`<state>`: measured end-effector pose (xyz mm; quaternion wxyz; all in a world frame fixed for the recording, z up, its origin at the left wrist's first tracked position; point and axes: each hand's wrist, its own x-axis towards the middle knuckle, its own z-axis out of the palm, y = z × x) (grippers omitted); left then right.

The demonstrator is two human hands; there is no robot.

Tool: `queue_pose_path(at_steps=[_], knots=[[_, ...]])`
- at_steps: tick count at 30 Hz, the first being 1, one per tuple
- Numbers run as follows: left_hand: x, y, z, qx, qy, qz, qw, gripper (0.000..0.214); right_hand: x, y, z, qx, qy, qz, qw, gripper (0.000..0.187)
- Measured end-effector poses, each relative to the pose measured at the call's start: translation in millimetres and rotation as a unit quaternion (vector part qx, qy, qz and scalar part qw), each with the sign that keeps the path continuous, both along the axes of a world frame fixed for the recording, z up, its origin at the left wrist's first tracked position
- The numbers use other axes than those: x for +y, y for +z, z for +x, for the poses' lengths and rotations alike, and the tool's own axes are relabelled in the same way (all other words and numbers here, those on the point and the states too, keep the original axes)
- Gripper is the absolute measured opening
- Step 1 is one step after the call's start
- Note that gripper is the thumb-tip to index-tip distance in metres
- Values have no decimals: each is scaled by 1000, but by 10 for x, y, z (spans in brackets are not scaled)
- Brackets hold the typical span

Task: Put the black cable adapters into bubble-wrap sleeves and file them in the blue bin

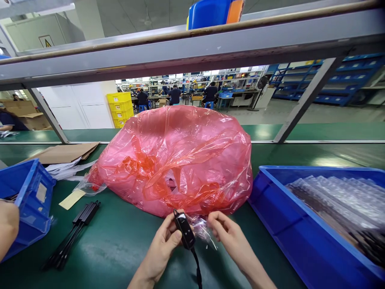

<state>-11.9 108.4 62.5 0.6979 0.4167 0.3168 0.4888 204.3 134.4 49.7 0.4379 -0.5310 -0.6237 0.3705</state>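
Note:
My left hand (164, 243) is closed around a small black inline controller (184, 231) with buttons and a cable (197, 269) hanging from its lower end. Just right of it, my right hand (227, 228) has its fingers pinched at the edge of a crumpled clear plastic bag (203, 230). Behind both hands lies a large, puffed-up pink plastic bag (180, 152); what it contains is mostly hidden. On the green table to the left rests a bundle of similar black controllers with cables (81, 220).
Another person's hand (7, 226) is at a blue bin (37, 200) on the left. A larger blue bin (279, 216) at right holds bubble wrap (331, 196) and black cables. Cardboard (64, 152) and papers lie back left. A shelf beam (168, 52) crosses overhead.

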Motion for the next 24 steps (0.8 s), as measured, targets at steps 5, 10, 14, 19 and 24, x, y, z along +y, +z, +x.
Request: queue_pose_path(at_steps=[5,10,14,19,24], knots=[[15,2,-21,-27,10,-13,999,53,137,-262,68,-139,30,-11,990,22],[5,-10,3,-22,-5,-6,1000,55,149,-469,-51,-228,-18,33,973,16],[13,-10,-9,-25,14,-14,999,53,133,-402,-35,-255,-17,57,965,15],[30,5,-50,-32,44,-8,998,51,42,-194,66,-254,81,35,963,18],[29,3,-45,-37,53,-15,998,53,-35,-175,67,-280,177,-34,943,9]])
